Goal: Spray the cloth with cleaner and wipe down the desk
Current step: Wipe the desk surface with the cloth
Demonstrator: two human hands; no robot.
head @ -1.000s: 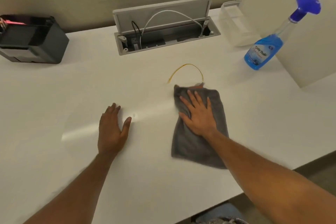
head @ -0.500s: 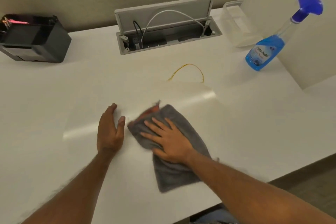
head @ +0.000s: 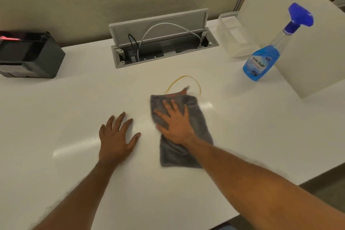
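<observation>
While the right hand [head: 175,125] presses flat, fingers spread, on a grey cloth [head: 183,132] mid-desk [head: 65,110], the left hand [head: 116,139] rests open beside it. Toward the desk's far right corner stands a blue spray bottle [head: 265,58].

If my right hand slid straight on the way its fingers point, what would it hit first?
Likely the yellow loop just beyond the grey cloth that the right hand presses; past it, the open cable hatch.
</observation>
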